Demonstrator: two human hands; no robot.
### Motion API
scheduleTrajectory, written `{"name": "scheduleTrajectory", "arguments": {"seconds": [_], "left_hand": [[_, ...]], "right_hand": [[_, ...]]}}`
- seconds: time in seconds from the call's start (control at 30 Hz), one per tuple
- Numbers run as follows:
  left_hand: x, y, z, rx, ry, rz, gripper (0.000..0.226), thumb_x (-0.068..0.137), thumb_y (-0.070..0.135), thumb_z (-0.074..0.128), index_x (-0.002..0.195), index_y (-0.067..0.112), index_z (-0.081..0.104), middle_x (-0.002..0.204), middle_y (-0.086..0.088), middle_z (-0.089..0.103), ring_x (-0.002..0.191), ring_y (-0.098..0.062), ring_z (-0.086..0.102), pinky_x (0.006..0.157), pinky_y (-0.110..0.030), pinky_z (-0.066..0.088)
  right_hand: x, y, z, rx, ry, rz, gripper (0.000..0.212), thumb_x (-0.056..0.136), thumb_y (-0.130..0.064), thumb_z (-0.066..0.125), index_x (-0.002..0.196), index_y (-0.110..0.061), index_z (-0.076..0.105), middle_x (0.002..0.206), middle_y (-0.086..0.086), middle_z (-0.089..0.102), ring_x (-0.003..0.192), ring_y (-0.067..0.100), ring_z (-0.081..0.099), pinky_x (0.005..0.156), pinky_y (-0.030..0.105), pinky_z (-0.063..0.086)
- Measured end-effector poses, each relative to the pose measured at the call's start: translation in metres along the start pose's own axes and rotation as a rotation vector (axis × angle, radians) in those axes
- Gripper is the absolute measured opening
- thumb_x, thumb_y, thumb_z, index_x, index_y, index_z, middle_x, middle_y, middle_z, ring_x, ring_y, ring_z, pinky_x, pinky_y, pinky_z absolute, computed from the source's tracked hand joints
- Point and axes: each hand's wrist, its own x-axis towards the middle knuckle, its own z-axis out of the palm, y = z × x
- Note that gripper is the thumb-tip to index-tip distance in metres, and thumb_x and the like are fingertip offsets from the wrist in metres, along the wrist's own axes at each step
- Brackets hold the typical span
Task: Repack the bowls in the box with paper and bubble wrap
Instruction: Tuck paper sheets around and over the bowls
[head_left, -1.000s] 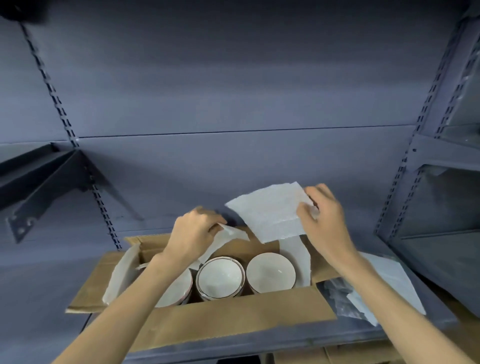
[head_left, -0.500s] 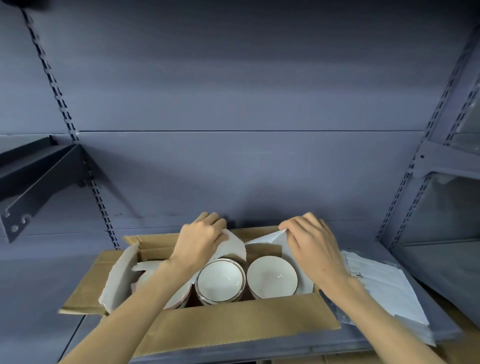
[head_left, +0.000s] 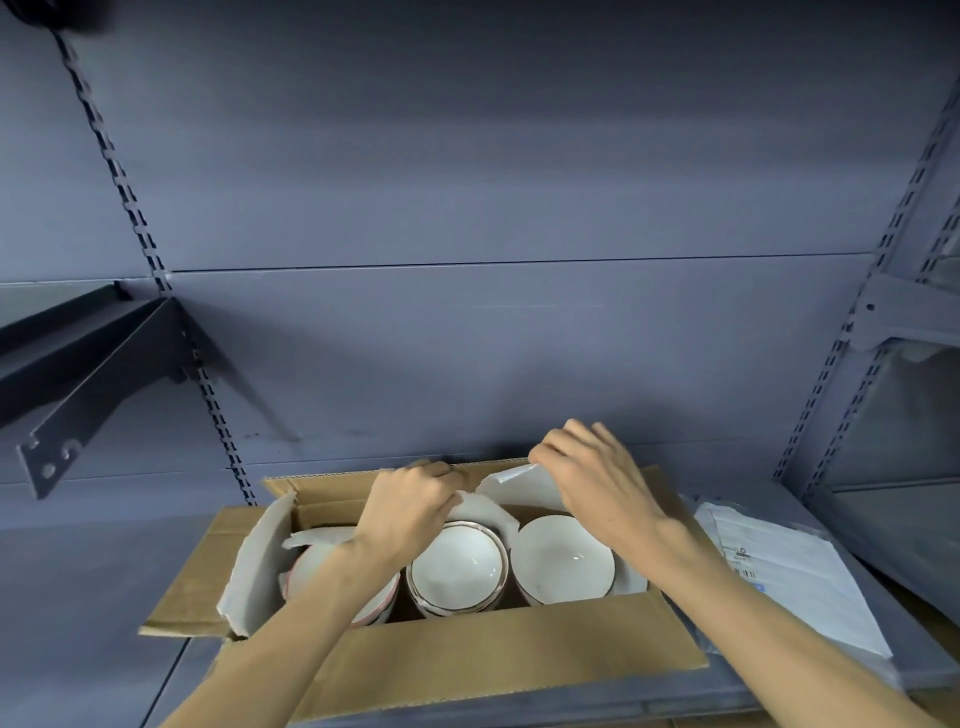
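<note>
An open cardboard box (head_left: 498, 654) sits on the grey shelf with three stacks of white bowls in a row. The middle bowl (head_left: 457, 564) and right bowl (head_left: 563, 558) show fully; my left forearm covers much of the left bowl (head_left: 322, 566). White packing paper (head_left: 511, 486) stands behind the bowls against the box's back wall. My left hand (head_left: 410, 506) is closed on a piece of that paper behind the middle bowl. My right hand (head_left: 592, 478) pinches the paper's upper edge behind the right bowl. Another paper sheet (head_left: 254, 566) lines the left end.
Plastic sleeves with printed sheets (head_left: 779, 566) lie on the shelf right of the box. A dark shelf bracket (head_left: 98, 374) juts out at the left. Slotted uprights run up the back wall, and a second shelving bay (head_left: 904, 415) stands at the right.
My right hand brought the lifted paper sheet down into the box behind the right bowl. My left hand stayed on the paper behind the middle bowl, shifting slightly.
</note>
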Motion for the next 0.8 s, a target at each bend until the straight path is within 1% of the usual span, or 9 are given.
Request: {"name": "scheduleTrajectory", "arguments": {"seconds": [0.1,0.17,0.23,0.4,0.47,0.57,0.63,0.73,0.8], "left_hand": [[0.002,0.002,0.012,0.062,-0.101,-0.085,0.022,0.087,0.023,0.065,0.107,0.031,0.070,0.100,0.009,0.072,0.093,-0.021,0.067,0.060,-0.028,0.045],[0.000,0.003,0.015,0.113,-0.156,-0.092,0.029,0.087,0.020,0.059,0.111,0.034,0.068,0.100,0.008,0.073,0.088,-0.024,0.068,0.060,-0.029,0.044],[-0.002,0.003,0.015,0.165,-0.192,-0.115,0.032,0.081,0.017,0.065,0.107,0.035,0.069,0.091,0.008,0.073,0.078,-0.024,0.068,0.056,-0.028,0.044],[-0.007,-0.010,0.022,0.164,-0.182,-0.138,0.024,0.086,0.018,0.064,0.106,0.032,0.066,0.099,0.008,0.072,0.088,-0.024,0.068,0.064,-0.031,0.050],[-0.007,-0.006,0.016,0.153,-0.180,-0.139,0.021,0.079,0.020,0.074,0.096,0.032,0.071,0.088,0.009,0.074,0.077,-0.023,0.070,0.056,-0.029,0.049],[-0.008,0.000,0.012,0.132,-0.101,-0.093,0.033,0.051,0.017,0.093,0.073,0.031,0.073,0.066,0.011,0.069,0.052,-0.021,0.065,0.041,-0.019,0.033],[-0.007,0.002,0.009,0.101,-0.049,-0.101,0.036,0.047,0.017,0.095,0.073,0.028,0.073,0.066,0.010,0.068,0.051,-0.022,0.064,0.042,-0.018,0.028],[-0.007,0.009,0.002,0.105,-0.015,-0.080,0.034,0.053,0.023,0.093,0.080,0.026,0.073,0.070,0.008,0.068,0.055,-0.023,0.066,0.039,-0.022,0.037],[-0.007,0.012,-0.003,0.109,0.000,-0.035,0.034,0.055,0.015,0.091,0.082,0.026,0.073,0.071,0.007,0.067,0.054,-0.023,0.064,0.038,-0.021,0.035]], "right_hand": [[0.003,-0.004,0.002,-0.080,-0.058,-0.047,0.043,0.055,0.011,0.072,0.084,-0.019,0.067,0.083,-0.004,0.063,0.082,0.023,0.058,0.064,0.033,0.045],[0.004,-0.007,0.006,-0.130,-0.142,-0.038,0.046,0.046,0.007,0.077,0.079,-0.022,0.065,0.078,-0.006,0.063,0.076,0.021,0.062,0.058,0.030,0.040],[0.004,-0.008,0.015,-0.133,-0.259,-0.010,0.044,0.055,0.007,0.075,0.083,-0.024,0.059,0.082,-0.005,0.064,0.079,0.022,0.065,0.056,0.030,0.031],[0.002,-0.003,0.034,-0.082,-0.304,0.061,0.046,0.071,0.009,0.066,0.084,-0.026,0.040,0.090,-0.001,0.064,0.085,0.029,0.066,0.057,0.035,0.027],[0.002,-0.005,0.036,-0.041,-0.291,0.092,0.041,0.074,0.010,0.063,0.084,-0.025,0.043,0.090,-0.001,0.065,0.085,0.030,0.066,0.057,0.035,0.030],[0.003,-0.006,0.037,-0.027,-0.234,0.136,0.029,0.082,0.004,0.061,0.090,-0.024,0.055,0.093,-0.003,0.067,0.087,0.028,0.066,0.059,0.034,0.032],[0.005,-0.007,0.035,-0.035,-0.200,0.156,0.022,0.087,-0.005,0.063,0.094,-0.025,0.060,0.095,-0.005,0.069,0.090,0.024,0.067,0.060,0.032,0.031],[0.007,-0.007,0.029,-0.019,-0.191,0.193,0.009,0.090,-0.016,0.061,0.093,-0.025,0.062,0.094,-0.004,0.070,0.091,0.025,0.068,0.062,0.032,0.032],[0.006,-0.006,0.023,0.009,-0.159,0.233,0.010,0.090,-0.027,0.058,0.096,-0.024,0.066,0.094,-0.004,0.070,0.092,0.025,0.067,0.066,0.034,0.035]]}}
